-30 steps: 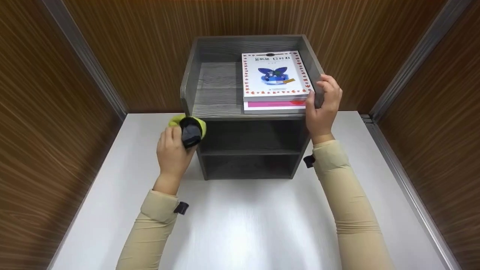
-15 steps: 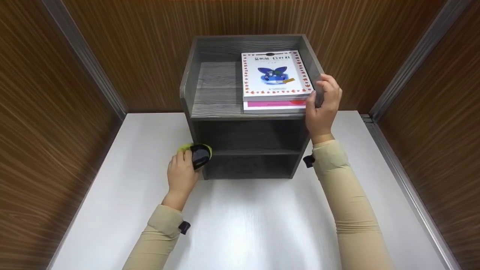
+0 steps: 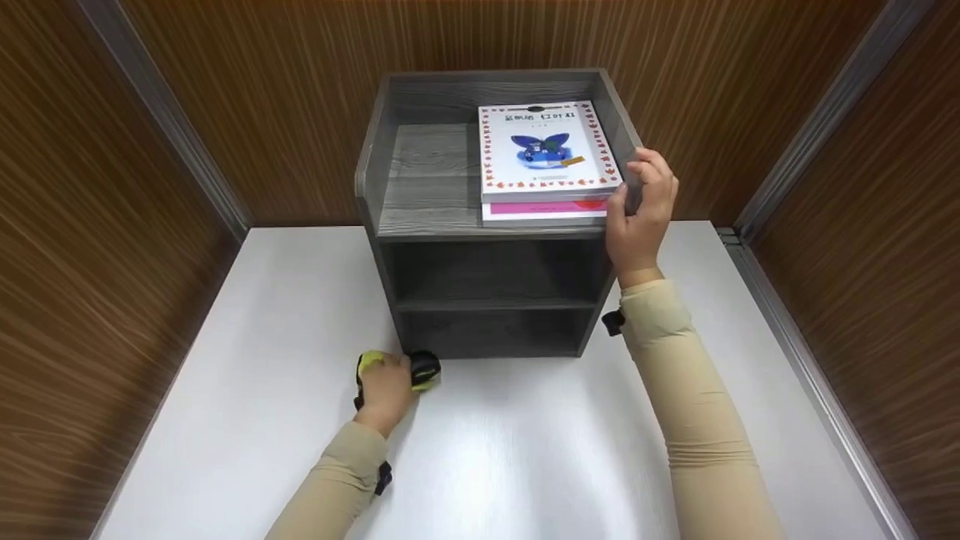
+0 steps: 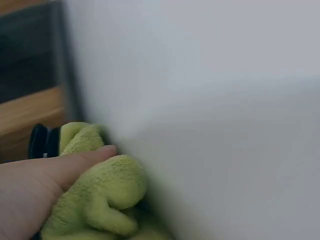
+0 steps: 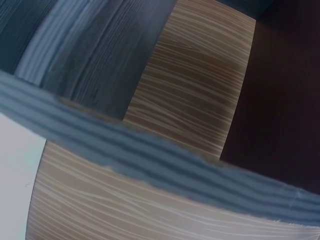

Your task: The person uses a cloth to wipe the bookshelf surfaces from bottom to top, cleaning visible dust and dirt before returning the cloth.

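Note:
A small grey wood-grain shelf unit (image 3: 495,304) stands upright on the white surface. Bunched in my left hand (image 3: 386,394) is a fluffy yellow-green and black cloth (image 4: 112,192), held at the foot of the unit's left front edge. In the left wrist view the thumb lies over the cloth's plush folds. My right hand (image 3: 645,206) grips the front of the right side panel (image 3: 616,131), thumb on the inner side near the books. The right wrist view shows a grey panel edge (image 5: 145,155) close up, with no fingers in sight.
A white picture book (image 3: 551,176) with a butterfly on its cover lies on another with a pink spine (image 3: 544,208), on the right of the unit's top. Brown wood-grain walls (image 3: 487,34) enclose the white tabletop (image 3: 495,450) behind and at both sides.
My left hand has moved down along the unit's left front edge with the cloth, from the top corner to the foot. My right hand has stayed on the right panel.

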A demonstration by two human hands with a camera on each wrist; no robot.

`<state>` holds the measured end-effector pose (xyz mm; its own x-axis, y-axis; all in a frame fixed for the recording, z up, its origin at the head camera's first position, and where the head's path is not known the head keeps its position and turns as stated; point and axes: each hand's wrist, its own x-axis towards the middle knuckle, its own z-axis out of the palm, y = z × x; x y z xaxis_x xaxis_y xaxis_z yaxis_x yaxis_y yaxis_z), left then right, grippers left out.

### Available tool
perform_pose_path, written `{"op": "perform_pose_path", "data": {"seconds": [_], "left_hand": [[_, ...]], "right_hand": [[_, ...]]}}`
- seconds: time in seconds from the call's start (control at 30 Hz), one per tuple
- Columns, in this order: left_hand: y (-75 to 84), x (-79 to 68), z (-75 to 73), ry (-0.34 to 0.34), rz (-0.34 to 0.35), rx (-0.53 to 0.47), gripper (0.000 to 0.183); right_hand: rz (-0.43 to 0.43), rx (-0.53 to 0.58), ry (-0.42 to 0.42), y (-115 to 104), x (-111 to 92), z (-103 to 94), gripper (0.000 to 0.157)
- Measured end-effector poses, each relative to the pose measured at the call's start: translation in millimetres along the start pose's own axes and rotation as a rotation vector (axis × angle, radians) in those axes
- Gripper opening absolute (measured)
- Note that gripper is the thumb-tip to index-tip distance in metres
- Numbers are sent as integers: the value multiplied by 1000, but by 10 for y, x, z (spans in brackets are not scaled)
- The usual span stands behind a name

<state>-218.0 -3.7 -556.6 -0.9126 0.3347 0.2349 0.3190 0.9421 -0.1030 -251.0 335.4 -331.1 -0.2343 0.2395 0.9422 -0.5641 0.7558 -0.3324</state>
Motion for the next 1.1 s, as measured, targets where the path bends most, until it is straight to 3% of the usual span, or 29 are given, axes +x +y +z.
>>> {"op": "perform_pose_path", "data": {"seconds": [0.13, 0.33, 0.43, 0.63, 0.87, 1.1], "left_hand": [[56, 45, 38, -9, -24, -50, 46], [-50, 136, -69, -40, -120, -307, 51], [-103, 166, -142, 6, -137, -375, 56], [-171, 205, -328, 214, -61, -329, 45], [-236, 250, -644, 400, -9, -300, 39], [-312, 266, -883, 455, 50, -252, 37]], "right_hand": [[1, 6, -5, -107, 30, -41, 25], [7, 2, 7, 88, -16, 6, 25], [-3, 12, 2, 145, -34, 15, 25], [-29, 12, -5, 182, -44, 9, 26], [-36, -2, -6, 206, -46, 1, 26], [-28, -2, -14, 184, -48, 9, 27]]}}
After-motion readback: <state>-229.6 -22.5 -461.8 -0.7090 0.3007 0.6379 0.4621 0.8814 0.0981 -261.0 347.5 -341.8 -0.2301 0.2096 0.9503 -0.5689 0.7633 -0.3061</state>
